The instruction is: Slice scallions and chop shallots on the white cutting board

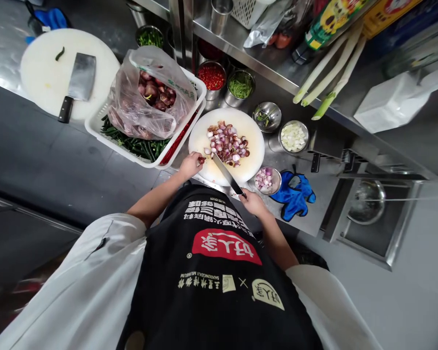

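My right hand (253,202) is closed round the black handle of a knife (226,173), whose blade lies slantwise over the near part of a round white cutting board (255,131). At the board's left edge my left hand (190,166) pinches a small reddish shallot (201,160) between its fingertips. A heap of cut shallots (228,142), purple and white with some brown skins, covers the middle of the board. The knife tip points toward the heap's lower left side. To the right of the board stands a metal bowl of peeled shallot pieces (266,180).
At left, a white basket (131,156) holds green chillies and a plastic bag of shallots (156,95). Beyond it a cleaver (81,78) lies on another board (40,63). Metal containers of chopped red chillies (212,78) and other vegetables line the back. Blue gloves (295,194) lie right.
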Action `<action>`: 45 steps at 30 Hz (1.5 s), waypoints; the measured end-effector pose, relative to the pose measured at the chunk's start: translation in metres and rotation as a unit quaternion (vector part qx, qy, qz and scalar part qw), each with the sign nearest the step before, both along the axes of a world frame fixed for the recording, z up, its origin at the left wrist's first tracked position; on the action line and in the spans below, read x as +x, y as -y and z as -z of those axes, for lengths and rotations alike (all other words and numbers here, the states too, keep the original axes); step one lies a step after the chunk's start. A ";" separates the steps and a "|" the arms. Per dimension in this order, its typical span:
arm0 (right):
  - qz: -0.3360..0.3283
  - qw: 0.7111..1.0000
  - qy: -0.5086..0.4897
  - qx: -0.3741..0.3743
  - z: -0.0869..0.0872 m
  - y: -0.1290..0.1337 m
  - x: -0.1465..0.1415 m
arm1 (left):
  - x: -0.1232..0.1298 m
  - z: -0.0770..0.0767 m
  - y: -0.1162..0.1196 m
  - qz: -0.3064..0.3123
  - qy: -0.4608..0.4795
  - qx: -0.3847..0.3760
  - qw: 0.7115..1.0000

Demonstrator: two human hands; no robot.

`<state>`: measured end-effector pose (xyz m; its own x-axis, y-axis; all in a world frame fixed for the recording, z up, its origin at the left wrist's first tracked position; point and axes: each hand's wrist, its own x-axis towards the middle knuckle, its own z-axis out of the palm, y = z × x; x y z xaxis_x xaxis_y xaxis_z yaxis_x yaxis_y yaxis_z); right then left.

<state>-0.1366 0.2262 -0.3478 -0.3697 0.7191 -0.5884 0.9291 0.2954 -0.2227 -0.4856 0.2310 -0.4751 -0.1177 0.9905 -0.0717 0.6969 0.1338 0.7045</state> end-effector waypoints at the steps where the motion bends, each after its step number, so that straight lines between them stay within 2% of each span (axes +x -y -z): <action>1: -0.002 1.000 0.004 -0.001 -0.001 0.000 0.000 | 0.005 0.001 0.005 -0.003 -0.002 -0.001 1.000; 5: -0.005 1.000 0.007 -0.014 -0.006 -0.002 0.002 | 0.015 0.003 0.018 -0.020 -0.008 -0.011 1.000; 16: -0.003 0.999 -0.027 -0.027 -0.005 -0.004 -0.004 | 0.018 0.008 0.024 -0.022 0.003 -0.010 1.000; 24: -0.014 1.000 -0.019 -0.008 -0.003 -0.002 -0.003 | 0.034 0.001 0.012 -0.023 0.017 -0.003 1.000; 34: -0.057 0.998 -0.005 -0.015 -0.007 0.004 -0.021 | 0.041 0.015 0.017 -0.029 0.031 0.011 0.999; 39: -0.063 0.997 -0.023 -0.025 -0.007 0.002 -0.019 | 0.041 0.014 0.018 -0.044 0.035 -0.001 0.998; 45: -0.070 0.997 -0.030 -0.029 -0.004 -0.005 -0.021 | 0.042 0.013 0.019 -0.042 0.048 0.023 0.998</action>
<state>-0.1571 0.2315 -0.3438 -0.5001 0.6230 -0.6015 0.8639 0.4066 -0.2971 -0.4439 0.2119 -0.4882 -0.1960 0.9797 -0.0422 0.6128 0.1560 0.7747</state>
